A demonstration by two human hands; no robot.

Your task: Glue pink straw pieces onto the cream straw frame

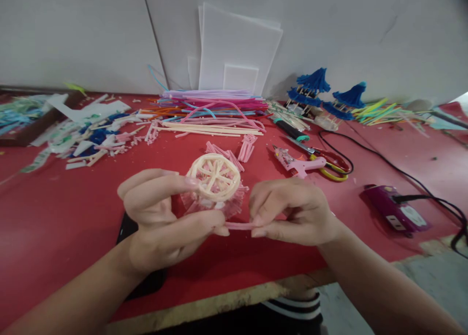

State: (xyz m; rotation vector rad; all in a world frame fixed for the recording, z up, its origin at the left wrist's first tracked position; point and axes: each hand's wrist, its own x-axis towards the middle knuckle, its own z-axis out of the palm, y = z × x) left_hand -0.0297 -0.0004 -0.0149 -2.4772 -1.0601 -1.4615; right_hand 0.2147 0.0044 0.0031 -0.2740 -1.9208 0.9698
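Observation:
A short pink pipe cleaner (239,226) is stretched level between my two hands. My left hand (171,213) pinches its left end, while another finger of that hand reaches to the rim of a cream spoked wheel (215,177), made of pipe cleaner. Whether that finger grips the wheel or only touches it, I cannot tell. My right hand (292,210) pinches the pink piece's other end between thumb and fingertips. Behind and below the wheel shows a pink fringed piece (234,203), partly hidden by my left hand. Cut pink pipe cleaner pieces (246,148) lie just beyond.
Long coloured pipe cleaners (215,106) are stacked by the wall. To the right lie a pink glue gun (298,164), scissors (334,169) and a purple power socket (397,210) with a black cable. Scraps (97,135) cover the left; a black phone-like object (146,284) is under my left arm.

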